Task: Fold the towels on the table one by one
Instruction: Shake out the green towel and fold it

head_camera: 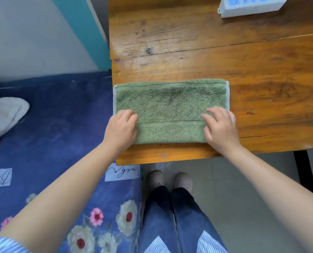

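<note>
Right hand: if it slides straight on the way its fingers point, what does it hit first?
The right hand points up-left across the green towel, so it likely meets only more towel, then bare wooden table. Nothing else shows in that line; the power strip sits off to the right.

Green towel (170, 110) flat on wooden table (243, 73), left hand (121, 128) and right hand (220, 128) on its near corners.

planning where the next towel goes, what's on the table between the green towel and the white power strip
Only bare wooden table lies between the green towel and the white power strip, as the head view shows.
</note>
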The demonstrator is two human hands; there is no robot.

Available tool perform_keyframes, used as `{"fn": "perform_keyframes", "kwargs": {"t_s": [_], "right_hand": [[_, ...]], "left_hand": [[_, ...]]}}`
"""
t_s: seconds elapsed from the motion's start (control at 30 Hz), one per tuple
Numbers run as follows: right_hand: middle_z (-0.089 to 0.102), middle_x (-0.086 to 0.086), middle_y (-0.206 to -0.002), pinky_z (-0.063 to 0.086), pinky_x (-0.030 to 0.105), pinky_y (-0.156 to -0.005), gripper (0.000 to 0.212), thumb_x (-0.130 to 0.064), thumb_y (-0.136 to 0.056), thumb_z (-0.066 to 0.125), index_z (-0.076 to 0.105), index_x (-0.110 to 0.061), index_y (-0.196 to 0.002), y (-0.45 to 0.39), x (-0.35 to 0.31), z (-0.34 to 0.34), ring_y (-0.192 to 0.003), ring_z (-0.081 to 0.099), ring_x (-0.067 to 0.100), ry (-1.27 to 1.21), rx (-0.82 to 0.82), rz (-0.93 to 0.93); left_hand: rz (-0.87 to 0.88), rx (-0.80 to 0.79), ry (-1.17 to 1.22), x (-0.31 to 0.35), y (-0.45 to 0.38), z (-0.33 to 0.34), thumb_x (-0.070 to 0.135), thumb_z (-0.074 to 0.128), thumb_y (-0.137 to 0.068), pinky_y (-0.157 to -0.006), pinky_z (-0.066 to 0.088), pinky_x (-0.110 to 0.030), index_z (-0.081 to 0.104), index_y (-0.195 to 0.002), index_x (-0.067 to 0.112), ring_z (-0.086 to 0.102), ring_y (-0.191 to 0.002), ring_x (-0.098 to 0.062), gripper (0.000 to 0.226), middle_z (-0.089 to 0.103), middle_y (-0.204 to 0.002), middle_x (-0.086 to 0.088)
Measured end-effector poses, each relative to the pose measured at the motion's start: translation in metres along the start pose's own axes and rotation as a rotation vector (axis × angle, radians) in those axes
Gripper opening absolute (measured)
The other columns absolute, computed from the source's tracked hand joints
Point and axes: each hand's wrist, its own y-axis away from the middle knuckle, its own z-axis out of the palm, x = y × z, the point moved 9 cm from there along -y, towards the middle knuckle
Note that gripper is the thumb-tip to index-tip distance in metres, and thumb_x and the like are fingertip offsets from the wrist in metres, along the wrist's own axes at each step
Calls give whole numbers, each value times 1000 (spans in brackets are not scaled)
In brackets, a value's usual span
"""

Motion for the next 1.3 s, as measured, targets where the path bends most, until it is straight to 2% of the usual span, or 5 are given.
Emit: {"fn": "perform_keyframes", "kwargs": {"t_s": [0.1,0.33,0.8,1.07,1.3], "right_hand": [[41,20,-140,15,54,-110,39,-9,-87,49,53,-4,-124,-37,-21,39,-134,31,38,-68,-235,19],[-5,-4,-156,-11,42,-113,53,-40,-97,22,5,-28,-145,-83,-40,107,-143,-8,18,81,-444,-23],[1,4,-156,-3,51,-114,58,-39,-96,27,9,-17,-146,-43,90,58,-144,-3,25,48,-359,458],[58,22,-123,37,53,-93,45,-16,-76,61,58,1,-117,21,48,18,-115,53,40,23,-72,473],[52,19,-122,18,41,-87,58,-34,-87,55,36,-6,-134,55,67,31,-114,40,33,54,-212,777]], "left_hand": [[-188,-103,113,-5,-37,23,9,40,-90,-108,27,-39,44,-132,1,30,-137,-30,43,37,-145,-16],[-278,-219,-2,-42,-68,65,42,28,-97,-115,2,-41,12,-147,26,-1,-145,-23,55,4,-157,-4],[-431,-241,-69,-85,-58,63,53,24,-93,-112,-5,-54,6,-147,30,-13,-143,-31,61,-7,-157,-4],[44,-208,47,40,-56,72,49,39,-91,-114,-8,-39,16,-146,23,-11,-142,-23,65,5,-156,-6],[-39,-180,45,53,-50,83,50,40,-91,-114,-1,-44,26,-144,27,8,-145,-24,59,16,-155,-3]]}}
